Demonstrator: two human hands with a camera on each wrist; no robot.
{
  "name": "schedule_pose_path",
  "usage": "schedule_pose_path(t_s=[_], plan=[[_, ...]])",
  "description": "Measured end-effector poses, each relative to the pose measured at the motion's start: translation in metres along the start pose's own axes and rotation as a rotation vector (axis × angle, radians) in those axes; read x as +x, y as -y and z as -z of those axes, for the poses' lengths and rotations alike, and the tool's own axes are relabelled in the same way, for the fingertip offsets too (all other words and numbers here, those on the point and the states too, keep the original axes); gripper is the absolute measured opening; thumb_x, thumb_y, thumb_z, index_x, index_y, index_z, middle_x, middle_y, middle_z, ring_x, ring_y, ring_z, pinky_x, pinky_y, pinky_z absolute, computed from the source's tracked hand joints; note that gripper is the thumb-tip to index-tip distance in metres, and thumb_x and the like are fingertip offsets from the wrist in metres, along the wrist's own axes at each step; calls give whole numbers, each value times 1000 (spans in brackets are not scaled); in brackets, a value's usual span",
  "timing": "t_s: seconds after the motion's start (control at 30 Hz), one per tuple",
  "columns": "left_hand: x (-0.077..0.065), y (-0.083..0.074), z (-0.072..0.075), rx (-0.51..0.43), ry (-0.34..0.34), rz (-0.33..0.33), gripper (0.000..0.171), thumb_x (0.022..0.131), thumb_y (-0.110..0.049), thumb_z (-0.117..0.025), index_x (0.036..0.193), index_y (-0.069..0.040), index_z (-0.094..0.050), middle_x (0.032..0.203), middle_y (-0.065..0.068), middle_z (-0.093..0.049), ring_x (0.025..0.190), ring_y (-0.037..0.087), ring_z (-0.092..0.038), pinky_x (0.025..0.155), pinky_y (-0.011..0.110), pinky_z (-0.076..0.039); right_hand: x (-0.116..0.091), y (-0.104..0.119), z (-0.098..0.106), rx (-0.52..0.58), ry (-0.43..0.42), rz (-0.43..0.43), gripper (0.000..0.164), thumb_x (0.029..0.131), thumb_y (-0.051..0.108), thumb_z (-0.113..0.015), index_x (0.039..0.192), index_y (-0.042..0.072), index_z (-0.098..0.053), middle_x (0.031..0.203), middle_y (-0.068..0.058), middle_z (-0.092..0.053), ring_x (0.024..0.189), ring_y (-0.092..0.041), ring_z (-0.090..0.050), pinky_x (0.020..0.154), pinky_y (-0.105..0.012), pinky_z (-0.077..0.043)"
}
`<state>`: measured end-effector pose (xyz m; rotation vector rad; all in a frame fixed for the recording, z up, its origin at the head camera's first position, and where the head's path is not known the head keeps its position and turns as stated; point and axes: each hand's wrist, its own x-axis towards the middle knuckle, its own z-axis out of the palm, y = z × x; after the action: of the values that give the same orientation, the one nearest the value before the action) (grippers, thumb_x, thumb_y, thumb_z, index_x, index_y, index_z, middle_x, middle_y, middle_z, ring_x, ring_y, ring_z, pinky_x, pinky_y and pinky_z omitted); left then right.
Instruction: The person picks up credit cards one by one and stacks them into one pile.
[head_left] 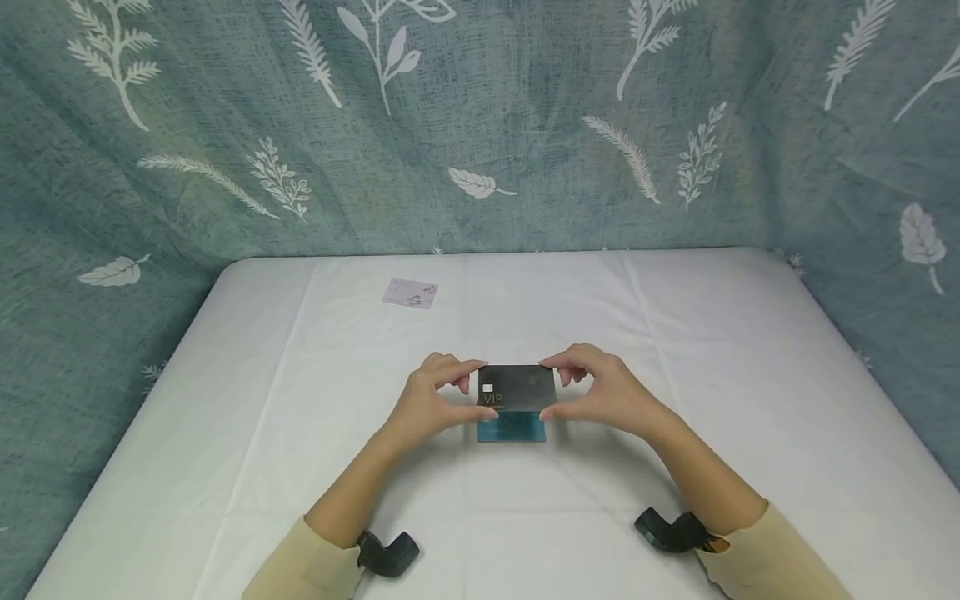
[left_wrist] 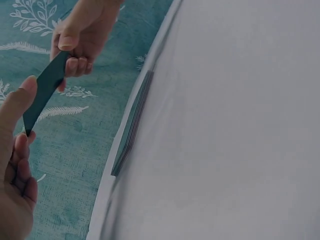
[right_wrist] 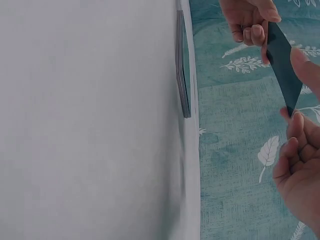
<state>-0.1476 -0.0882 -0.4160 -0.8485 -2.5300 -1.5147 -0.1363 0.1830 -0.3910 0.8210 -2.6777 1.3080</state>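
Observation:
A black card [head_left: 525, 385] marked "VIP" is held up level between both hands in the head view. My left hand [head_left: 433, 395] pinches its left end between thumb and forefinger. The right hand [head_left: 596, 388] pinches its right end the same way. Below the card, on the white cloth, lies a stack of cards with a teal top [head_left: 512, 427], partly hidden by the black card. From the left wrist view, the stack [left_wrist: 133, 123] shows several layered edges and sits apart from the held card [left_wrist: 46, 92].
A pale pink card [head_left: 410, 293] lies flat on the white-covered table [head_left: 360, 467], toward the back left. Behind the table hangs a green curtain [head_left: 525, 125] with white leaf prints. Black wrist-worn devices sit by both sleeves.

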Motion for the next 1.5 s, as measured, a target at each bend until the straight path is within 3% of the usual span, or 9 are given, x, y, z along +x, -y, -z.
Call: schedule_pose_path(t_s=[0.23,0.47,0.87,1.07,1.5], plan=[[-4,5,-4,18,7,-33,53,64,-25,-87,111,-11,-68,76,-1,-51,91,12,-42,76,39,-43,-4,-2,-4,18,28,-39,54,64,26,-88,111,12,-66,83,4,-49,84,-14,-45,77,-28,-41],[-6,6,-5,33,1,-55,53,63,-23,-88,110,-10,-69,75,0,-51,89,13,-42,72,34,-40,-5,-8,-9,28,42,-42,54,63,25,-88,109,9,-65,83,4,-48,82,-16,-47,76,-26,-42],[-9,16,-12,96,11,-73,56,61,-26,-89,110,-11,-69,76,-2,-50,88,12,-42,71,33,-39,-5,-14,-14,56,83,-63,52,63,24,-88,107,9,-66,84,1,-49,83,-20,-47,77,-33,-44],[-12,23,-16,182,21,-83,58,59,-31,-89,109,-11,-68,77,-7,-48,86,9,-40,76,27,-40,-7,-19,-19,67,120,-87,54,64,27,-88,108,8,-64,86,1,-49,82,-17,-46,74,-28,-42],[-15,30,-19,259,35,-135,63,56,-37,-89,108,-9,-69,77,-9,-47,83,8,-40,76,26,-41,-7,-28,-25,68,149,-106,58,61,31,-89,108,7,-64,84,-1,-52,78,-15,-46,68,-23,-40]])
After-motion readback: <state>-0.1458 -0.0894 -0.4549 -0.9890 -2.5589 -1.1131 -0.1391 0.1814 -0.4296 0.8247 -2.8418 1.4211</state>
